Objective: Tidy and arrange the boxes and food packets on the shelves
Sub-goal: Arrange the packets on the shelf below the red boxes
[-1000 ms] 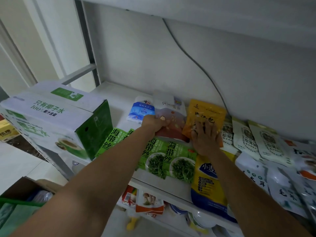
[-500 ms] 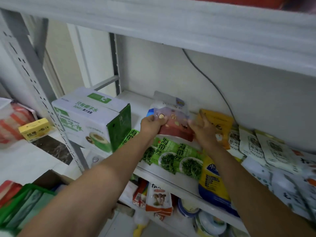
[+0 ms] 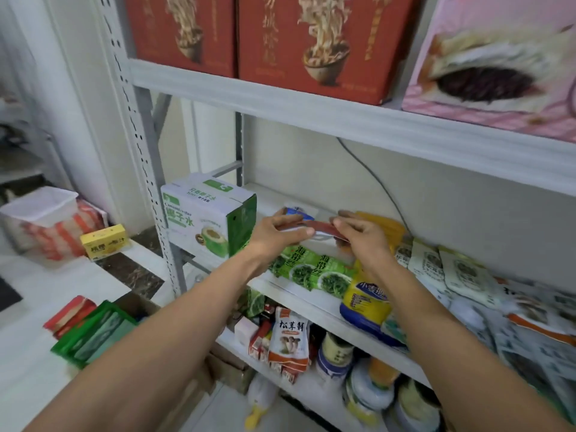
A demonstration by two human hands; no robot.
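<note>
Mid-frame there's open air between the upper shelf board (image 3: 343,123) and the green seaweed packets (image 3: 311,271). At the left the coconut water box (image 3: 199,219) blocks the end. Bare middle shelf (image 3: 274,197) shows behind it, and white packets (image 3: 452,269) crowd the right.

Grey metal shelving (image 3: 311,111) stands against a plain white wall (image 3: 452,226).

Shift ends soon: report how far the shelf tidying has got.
Looks done: red boxes stand side by side up top. In hand: left hand and right hand hold a red packet above the middle shelf. To do: white packets lie heaped at right; a yellow bag overhangs the edge.
</note>
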